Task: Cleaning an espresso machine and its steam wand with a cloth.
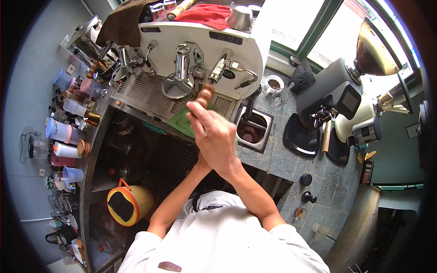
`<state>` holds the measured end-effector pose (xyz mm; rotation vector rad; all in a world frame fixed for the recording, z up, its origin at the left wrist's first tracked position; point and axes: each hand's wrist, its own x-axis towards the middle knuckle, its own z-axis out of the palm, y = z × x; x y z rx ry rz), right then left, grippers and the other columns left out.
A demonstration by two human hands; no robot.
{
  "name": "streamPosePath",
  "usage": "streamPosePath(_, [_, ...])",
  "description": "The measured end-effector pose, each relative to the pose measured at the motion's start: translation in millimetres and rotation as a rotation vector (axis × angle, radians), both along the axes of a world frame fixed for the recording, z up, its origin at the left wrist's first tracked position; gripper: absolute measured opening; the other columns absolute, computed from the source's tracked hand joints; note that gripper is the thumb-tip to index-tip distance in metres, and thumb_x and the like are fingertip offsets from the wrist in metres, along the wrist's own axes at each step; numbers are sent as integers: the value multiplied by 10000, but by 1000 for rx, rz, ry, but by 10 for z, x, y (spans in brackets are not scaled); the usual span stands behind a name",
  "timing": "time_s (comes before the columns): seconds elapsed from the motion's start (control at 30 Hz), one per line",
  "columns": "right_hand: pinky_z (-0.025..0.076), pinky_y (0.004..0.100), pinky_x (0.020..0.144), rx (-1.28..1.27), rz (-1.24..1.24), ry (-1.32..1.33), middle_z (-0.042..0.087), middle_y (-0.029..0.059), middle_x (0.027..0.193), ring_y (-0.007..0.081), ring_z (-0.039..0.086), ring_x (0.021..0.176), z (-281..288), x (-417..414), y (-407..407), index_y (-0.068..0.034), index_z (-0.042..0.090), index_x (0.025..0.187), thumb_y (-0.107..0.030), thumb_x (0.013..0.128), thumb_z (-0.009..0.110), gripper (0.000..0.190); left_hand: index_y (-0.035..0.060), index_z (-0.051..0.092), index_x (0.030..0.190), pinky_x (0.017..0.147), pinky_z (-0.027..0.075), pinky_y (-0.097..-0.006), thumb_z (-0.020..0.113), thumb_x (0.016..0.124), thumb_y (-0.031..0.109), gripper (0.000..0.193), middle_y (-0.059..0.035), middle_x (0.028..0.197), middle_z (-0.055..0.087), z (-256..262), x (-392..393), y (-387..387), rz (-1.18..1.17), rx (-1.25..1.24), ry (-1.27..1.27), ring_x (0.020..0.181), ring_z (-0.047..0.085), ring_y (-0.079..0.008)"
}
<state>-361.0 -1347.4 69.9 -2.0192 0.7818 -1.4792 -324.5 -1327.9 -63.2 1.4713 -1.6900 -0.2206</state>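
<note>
My right hand point(216, 138) is closed around the lower end of a turned wooden handle point(206, 94), in front of the white espresso machine point(191, 34). The handle's upper end meets a chrome fitting point(217, 71) under the machine's right side. My left hand point(202, 162) lies below and behind the right one and is mostly hidden, so its fingers cannot be seen. A green cloth point(182, 122) hangs over the edge of the drip tray point(135, 90), partly behind my hands. Left of the handle stands the chrome group head point(182, 65).
A knock box point(268, 140), a cup of coffee beans point(274, 83) and a grey grinder point(327, 88) stand at right. Tampers point(309, 197) and a small glass point(299, 213) sit nearer. Jars and cups point(59, 130) line the left shelf; a yellow-orange bucket point(145, 201) is below.
</note>
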Motion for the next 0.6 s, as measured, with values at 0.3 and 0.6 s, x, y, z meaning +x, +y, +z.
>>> streamPosePath(0.3, [590,352,685,92,37,-71,753,142,892,247,756,750,111,25,64,-70,710,1296,-4,943,731,360,66,610,1333,981,513,-506,664,964,305,443,-160,1274,666,-28,24,99,-15,75,27,1216,633,-368])
streamPosePath(0.6, [597,348,685,109,52,-65,768,149,920,231,775,760,42,28,99,-55,715,1282,1,955,712,332,60,609,1326,984,509,-505,658,975,303,430,-161,1279,660,-13,46,134,3,155,75,1218,629,-365])
